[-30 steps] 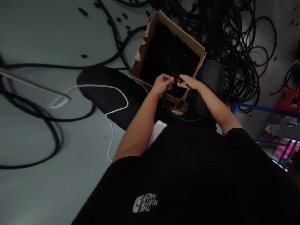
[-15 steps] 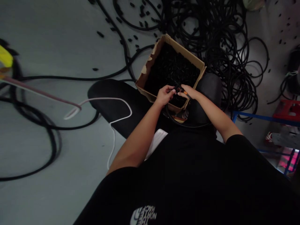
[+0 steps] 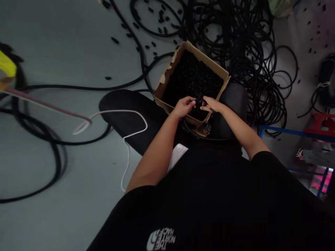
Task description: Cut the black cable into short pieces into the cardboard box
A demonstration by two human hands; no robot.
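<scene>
My left hand [image 3: 185,106] is over the near side of a cardboard box [image 3: 166,76], thumb and fingers pinched together. A black hose [image 3: 192,132] curves from the right knee up beneath this hand and appears held in it; its end is lost in the dark. Close on the right, my right hand [image 3: 211,104] is closed around a hand tool with orange and black handles [image 3: 208,106]. The tool's dark head points towards the left fingertips, and its jaws do not show clearly. Many short black pieces [image 3: 195,75] fill the box below both hands.
Tangled black hose [image 3: 251,59] lies beyond and right of the box. Short black pieces [image 3: 114,40] are scattered on the floor. A white cord [image 3: 131,134] crosses the left leg. At right stand a blue frame [image 3: 288,130] and a red stool [image 3: 322,124].
The gap between the two hands has widened a little, and my right hand's lower fingers have shifted. The hose loop below the hands sits slightly lower left. The view has shifted slightly.
</scene>
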